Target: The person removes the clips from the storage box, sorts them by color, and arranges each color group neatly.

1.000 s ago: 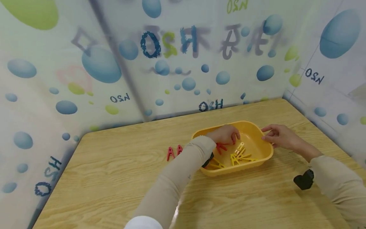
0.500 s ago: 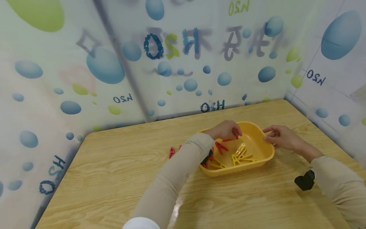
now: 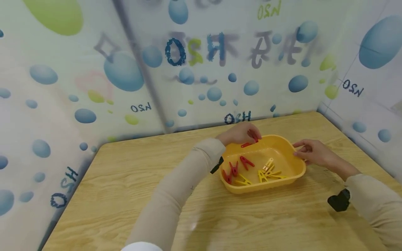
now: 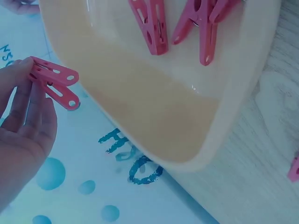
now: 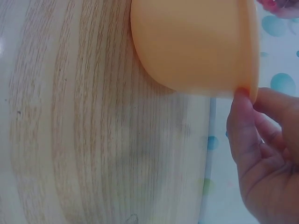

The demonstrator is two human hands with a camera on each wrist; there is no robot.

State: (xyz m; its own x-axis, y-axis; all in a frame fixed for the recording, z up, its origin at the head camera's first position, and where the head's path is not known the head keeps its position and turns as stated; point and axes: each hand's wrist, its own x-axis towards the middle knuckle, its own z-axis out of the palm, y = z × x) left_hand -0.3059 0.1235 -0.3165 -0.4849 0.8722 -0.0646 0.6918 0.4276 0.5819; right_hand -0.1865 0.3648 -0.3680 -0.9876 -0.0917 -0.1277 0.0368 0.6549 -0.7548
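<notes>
In the head view my left hand is above the far rim of a yellow plastic basin, pinching a red clothespin. The left wrist view shows this clothespin between thumb and fingers, its two legs pointing away from the hand. My right hand pinches the basin's right rim; thumb and fingers clasp the edge in the right wrist view. Inside the basin, red clothespins lie toward the left and several yellow clothespins nearer the front.
A wooden table carries the basin. Part of another red clothespin shows on the tabletop at the edge of the left wrist view. A printed wall sheet stands behind the table. Dark wrist devices show at both cuffs.
My left hand has risen from inside the basin to its far rim with the red clothespin. Red clothespins on the table at left are now hidden by the sleeve. The right hand keeps its grip.
</notes>
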